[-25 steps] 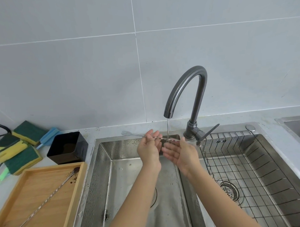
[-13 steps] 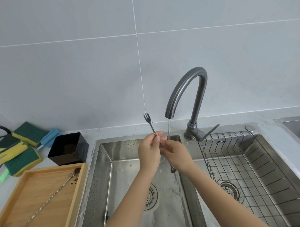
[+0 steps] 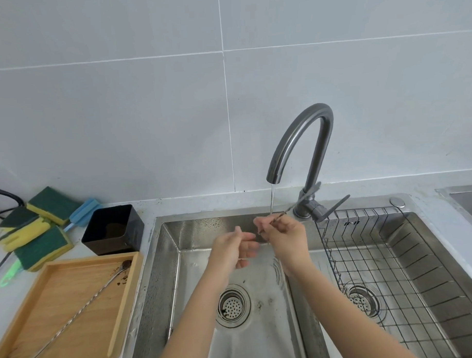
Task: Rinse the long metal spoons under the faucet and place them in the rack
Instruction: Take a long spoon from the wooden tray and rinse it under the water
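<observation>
Now I see my right hand (image 3: 283,234) pinching the long twisted spoon (image 3: 277,218) under the faucet (image 3: 298,147) stream, its handle running toward two o'clock, while my left hand (image 3: 232,248) hangs half-open and empty beside it over the sink (image 3: 158,275).

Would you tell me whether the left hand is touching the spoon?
Apart: head view shows the left hand open, a gap from the spoon held by the right hand.

tray (image 3: 60,305) left of sink (image 3: 163,261) | rack (image 3: 393,267) in right basin | faucet (image 3: 303,139) behind
</observation>
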